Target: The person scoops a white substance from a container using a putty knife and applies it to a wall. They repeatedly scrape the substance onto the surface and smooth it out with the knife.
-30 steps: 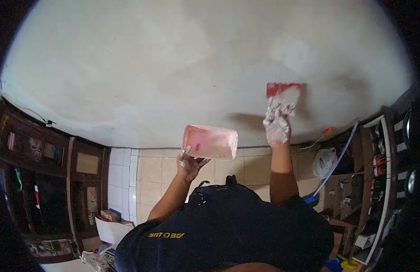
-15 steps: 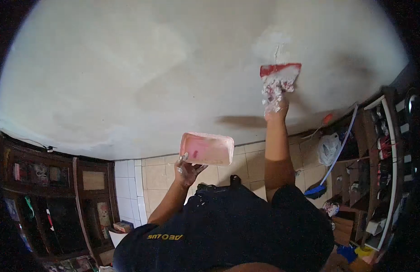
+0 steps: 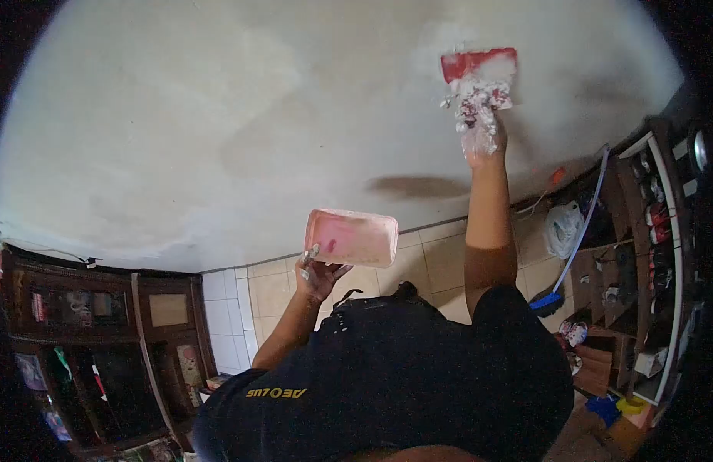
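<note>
My right hand (image 3: 483,135), smeared with white paste, reaches up and grips a red putty scraper (image 3: 479,65). The scraper's wide blade lies against the pale wall (image 3: 279,92), and clumps of white filler coat its lower part. Lower down, my left hand (image 3: 318,276) holds a pink rectangular plastic tub (image 3: 352,237) by its near left corner. The tub is tilted so its inside shows, with pinkish-white residue on the bottom. White paste also sticks to my left thumb and fingers. The scraper's handle is hidden by the hand and filler.
A dark wooden cabinet (image 3: 71,308) stands at left. On the right are a shoe rack (image 3: 645,308), a blue broom (image 3: 576,246) and a white plastic bag (image 3: 563,229). Beige floor tiles (image 3: 441,266) run along the wall's foot.
My right hand has moved the scraper upward along the wall and slightly right. My left hand still holds the tub, which appears a little higher in view.
</note>
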A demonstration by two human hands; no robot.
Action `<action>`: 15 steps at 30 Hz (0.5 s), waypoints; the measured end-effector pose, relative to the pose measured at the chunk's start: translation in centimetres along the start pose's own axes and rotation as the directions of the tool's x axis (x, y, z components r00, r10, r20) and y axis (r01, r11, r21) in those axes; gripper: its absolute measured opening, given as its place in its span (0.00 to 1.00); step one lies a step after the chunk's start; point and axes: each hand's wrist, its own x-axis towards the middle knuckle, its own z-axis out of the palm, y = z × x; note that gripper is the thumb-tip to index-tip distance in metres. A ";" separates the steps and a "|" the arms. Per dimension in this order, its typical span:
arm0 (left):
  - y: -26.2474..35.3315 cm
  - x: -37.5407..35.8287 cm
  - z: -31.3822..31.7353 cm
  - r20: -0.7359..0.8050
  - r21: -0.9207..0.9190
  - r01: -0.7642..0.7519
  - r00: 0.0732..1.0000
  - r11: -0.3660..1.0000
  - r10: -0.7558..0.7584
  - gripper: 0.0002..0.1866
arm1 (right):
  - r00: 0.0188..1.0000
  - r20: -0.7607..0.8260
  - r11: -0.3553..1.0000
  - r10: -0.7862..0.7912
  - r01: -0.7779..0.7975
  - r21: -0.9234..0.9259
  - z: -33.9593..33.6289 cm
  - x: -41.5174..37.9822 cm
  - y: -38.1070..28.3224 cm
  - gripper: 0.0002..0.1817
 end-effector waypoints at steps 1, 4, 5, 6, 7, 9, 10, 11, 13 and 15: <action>0.0 0.2 0.2 -0.007 -0.002 -0.013 1.000 1.000 0.013 0.35 | 1.000 -0.005 0.999 0.002 -0.002 -0.043 -1.3 0.6 0.4 0.14; 0.1 0.3 1.4 -0.034 0.104 -0.015 0.999 0.995 0.018 0.42 | 0.998 0.056 0.999 -0.035 0.036 -0.010 -1.6 -2.7 -1.4 0.17; 0.1 0.3 1.4 -0.043 0.109 -0.012 0.999 0.994 0.017 0.42 | 0.993 0.115 0.999 -0.036 0.033 0.033 -2.8 -3.4 -1.5 0.20; 0.1 0.1 1.5 -0.074 0.113 -0.007 0.997 0.994 0.016 0.41 | 0.994 0.104 0.999 -0.031 0.027 0.038 -3.7 -4.0 -1.5 0.20; 0.1 0.1 1.7 -0.100 0.115 -0.003 0.995 0.993 0.015 0.41 | 0.998 0.041 0.988 -0.055 0.061 -0.140 -4.5 -4.3 -1.5 0.17; -0.1 0.6 0.8 -0.074 0.088 -0.002 0.997 0.996 0.009 0.41 | 0.996 -0.021 0.945 -0.089 0.078 -0.319 -7.2 -3.7 -0.9 0.14; -0.2 0.7 0.4 -0.045 0.059 -0.005 0.999 0.998 0.008 0.41 | 0.992 -0.051 0.899 -0.114 0.081 -0.431 -9.0 -2.7 -0.4 0.14; -0.1 0.8 0.5 -0.052 0.058 0.001 0.999 0.998 0.002 0.41 | 0.987 -0.078 0.840 -0.141 0.077 -0.537 -9.8 -1.7 -0.4 0.15; 0.0 0.8 0.4 -0.058 0.084 0.020 0.998 0.996 -0.015 0.40 | 0.968 -0.240 0.910 -0.070 -0.037 -0.413 -10.4 1.6 -1.6 0.14; 0.1 1.2 0.6 -0.054 0.116 0.015 0.998 0.993 -0.008 0.40 | 0.956 -0.093 0.625 -0.278 0.106 -0.773 -14.1 7.4 -3.1 0.13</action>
